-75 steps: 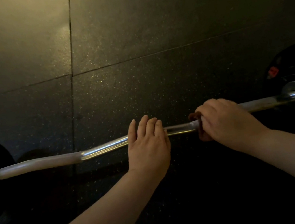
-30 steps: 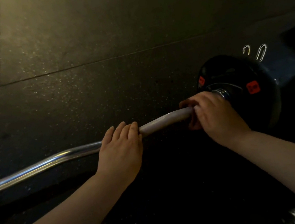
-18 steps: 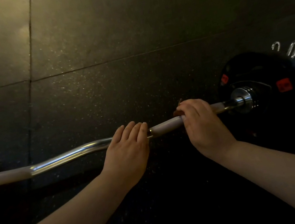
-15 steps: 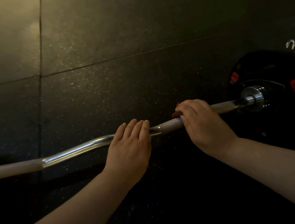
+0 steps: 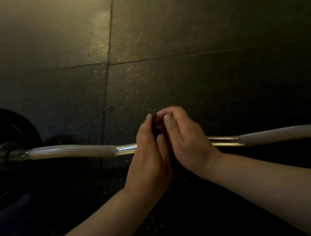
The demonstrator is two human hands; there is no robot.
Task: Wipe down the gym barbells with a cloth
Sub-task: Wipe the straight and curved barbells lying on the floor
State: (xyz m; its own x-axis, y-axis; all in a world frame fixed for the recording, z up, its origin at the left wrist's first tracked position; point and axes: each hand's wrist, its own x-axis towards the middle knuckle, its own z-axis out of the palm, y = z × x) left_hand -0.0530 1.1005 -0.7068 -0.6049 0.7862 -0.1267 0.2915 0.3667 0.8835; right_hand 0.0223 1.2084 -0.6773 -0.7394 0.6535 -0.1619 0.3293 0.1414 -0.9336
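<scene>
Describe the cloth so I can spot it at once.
A curved bar crosses the floor; the left hand and right hand meet over its shiny middle. The cloth is the small wad pinched between them, darker than their skin.

A dimly lit gym. Dark, speckled rubber floor tiles [image 5: 207,20] meet at straight seams. A curved lifting bar [image 5: 71,150] stretches low across them, with a black weight plate [image 5: 2,125] on its left end.
</scene>
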